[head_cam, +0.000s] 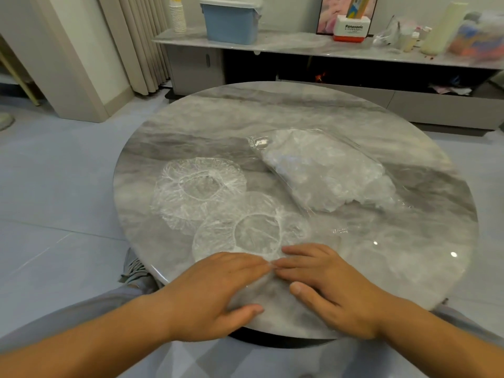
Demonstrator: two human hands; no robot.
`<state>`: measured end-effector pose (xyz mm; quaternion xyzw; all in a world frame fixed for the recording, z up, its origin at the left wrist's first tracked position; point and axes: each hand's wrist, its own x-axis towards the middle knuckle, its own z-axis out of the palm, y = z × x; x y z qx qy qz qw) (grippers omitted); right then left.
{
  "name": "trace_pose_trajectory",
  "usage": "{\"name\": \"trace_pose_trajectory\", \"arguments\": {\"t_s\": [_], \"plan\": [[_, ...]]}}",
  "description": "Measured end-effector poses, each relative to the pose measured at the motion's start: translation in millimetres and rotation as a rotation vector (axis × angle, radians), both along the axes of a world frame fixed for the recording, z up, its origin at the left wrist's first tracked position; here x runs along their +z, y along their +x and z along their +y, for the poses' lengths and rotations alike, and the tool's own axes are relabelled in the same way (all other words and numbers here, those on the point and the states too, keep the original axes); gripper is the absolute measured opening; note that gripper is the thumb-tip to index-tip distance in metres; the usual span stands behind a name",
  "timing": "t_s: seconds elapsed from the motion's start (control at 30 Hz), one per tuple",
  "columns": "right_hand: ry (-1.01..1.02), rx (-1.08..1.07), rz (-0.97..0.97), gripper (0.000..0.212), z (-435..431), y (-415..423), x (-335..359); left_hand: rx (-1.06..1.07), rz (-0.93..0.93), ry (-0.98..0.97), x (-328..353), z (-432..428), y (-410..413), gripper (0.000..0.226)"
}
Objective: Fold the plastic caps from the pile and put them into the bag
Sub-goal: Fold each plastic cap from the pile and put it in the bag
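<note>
At the six o'clock edge of the round marble table (pixel 245 113), the left hand (pixel 218 290) and the right hand (pixel 332 290) both lie flat on a clear plastic cap (pixel 267 293). Their fingers are straight and their fingertips meet above it. Neither hand grasps anything: the palms and fingers only press the thin film down against the tabletop, thumbs spread toward the near rim.

A second cap (pixel 256 233) lies open just beyond the fingertips, toward the middle of the table, its elastic ring showing as a white circle. A third cap (pixel 197 192) lies spread at about nine o'clock, and its edge overlaps the second one.

From the centre out toward three o'clock lies the clear bag (pixel 327 170), stuffed with crumpled white plastic, apart from both hands.

Beyond the table at twelve o'clock a blue bin (pixel 231 20) stands on a long sideboard (pixel 300 45)
</note>
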<state>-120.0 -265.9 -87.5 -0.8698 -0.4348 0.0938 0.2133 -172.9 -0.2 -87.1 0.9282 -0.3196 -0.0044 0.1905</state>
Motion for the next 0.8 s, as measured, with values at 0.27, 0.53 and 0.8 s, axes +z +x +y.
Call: {"name": "trace_pose_trajectory", "arguments": {"t_s": [0.27,0.53,0.8], "plan": [[0.122,-0.14,0.115,0.049,1,2,-4,0.215,0.09,-0.111,-7,24,21,0.069],[0.436,-0.444,0.475,0.025,16,10,5,0.263,0.239,-0.25,9,29,29,0.05],[0.09,-0.415,0.22,0.028,24,15,7,0.629,0.26,-0.292,5,18,51,0.032]]}}
